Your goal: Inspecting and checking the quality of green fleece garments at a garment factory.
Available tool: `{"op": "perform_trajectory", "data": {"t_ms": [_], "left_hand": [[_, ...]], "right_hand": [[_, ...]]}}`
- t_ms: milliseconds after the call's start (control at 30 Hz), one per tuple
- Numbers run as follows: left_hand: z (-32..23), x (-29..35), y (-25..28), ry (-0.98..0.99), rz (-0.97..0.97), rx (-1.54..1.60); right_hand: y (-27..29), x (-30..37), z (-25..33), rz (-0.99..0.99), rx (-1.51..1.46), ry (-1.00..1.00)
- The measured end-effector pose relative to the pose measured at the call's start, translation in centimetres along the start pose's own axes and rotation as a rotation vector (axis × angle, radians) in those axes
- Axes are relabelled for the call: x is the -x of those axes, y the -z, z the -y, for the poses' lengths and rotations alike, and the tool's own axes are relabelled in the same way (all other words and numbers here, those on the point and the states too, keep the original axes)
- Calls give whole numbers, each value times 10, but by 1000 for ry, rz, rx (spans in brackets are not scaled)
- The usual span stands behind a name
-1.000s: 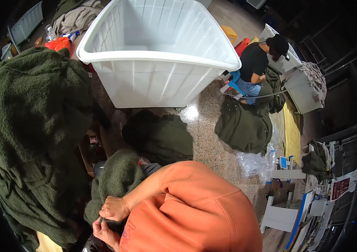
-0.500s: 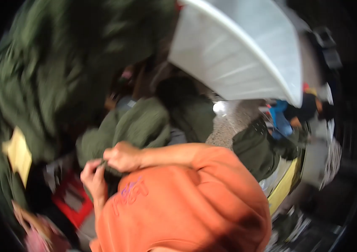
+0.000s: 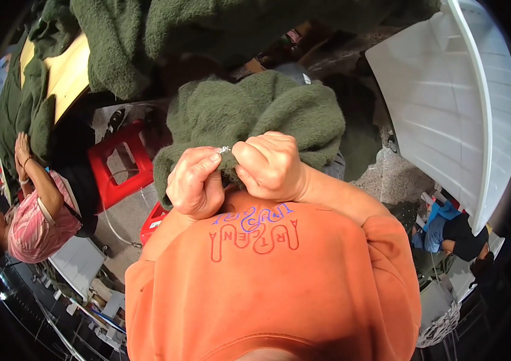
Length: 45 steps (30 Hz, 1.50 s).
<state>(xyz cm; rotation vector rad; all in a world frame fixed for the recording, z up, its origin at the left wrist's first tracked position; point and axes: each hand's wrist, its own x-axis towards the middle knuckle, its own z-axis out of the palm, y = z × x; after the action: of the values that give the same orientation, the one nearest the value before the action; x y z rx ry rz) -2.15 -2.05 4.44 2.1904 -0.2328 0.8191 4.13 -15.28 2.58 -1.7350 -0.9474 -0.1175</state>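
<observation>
Dark green fuzzy cloth (image 3: pixel 249 111) lies bunched on my lap, just beyond my hands. Thumb and fingers of my left hand (image 3: pixel 195 183) are pinched together on a small, whitish, shiny thing (image 3: pixel 224 150), too small to name. Close beside it, my right hand (image 3: pixel 270 167) is closed with its fingers curled, knuckles upward, against the near side of the cloth. Whatever it holds is hidden inside the fingers. Both hands are held close in front of my orange sweatshirt (image 3: pixel 267 289).
More green cloth (image 3: pixel 117 48) drapes over a yellow table (image 3: pixel 69 72) ahead and left. A red stool (image 3: pixel 117 162) stands at left, near a person in a pink striped top (image 3: pixel 45 216). At right rises a large white panel (image 3: pixel 436 90); another person (image 3: pixel 460 234) is beyond it.
The view has swung left, so my hands and the lap cloth sit farther right in the picture. The small whitish thing now shows between my hands, which stay close together.
</observation>
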Motion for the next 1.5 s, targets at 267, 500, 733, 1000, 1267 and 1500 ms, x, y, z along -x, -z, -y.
{"op": "perform_trajectory", "data": {"t_ms": [267, 500, 733, 1000, 1267, 1500], "left_hand": [[-2, 8, -1, 103, -92, 31], [2, 7, 5, 162, -80, 89], [-3, -4, 13, 173, -10, 41], [0, -3, 6, 249, -68, -9], [4, 4, 2, 331, -189, 99], [2, 10, 6, 380, -196, 197]], "right_hand": [[-1, -12, 4, 34, -41, 19], [4, -12, 4, 190, -489, -397], [-1, -17, 6, 86, -230, -152], [-15, -21, -7, -61, 27, 141], [-17, -23, -3, -23, -175, -28], [-16, -19, -4, 33, -164, -2]]}}
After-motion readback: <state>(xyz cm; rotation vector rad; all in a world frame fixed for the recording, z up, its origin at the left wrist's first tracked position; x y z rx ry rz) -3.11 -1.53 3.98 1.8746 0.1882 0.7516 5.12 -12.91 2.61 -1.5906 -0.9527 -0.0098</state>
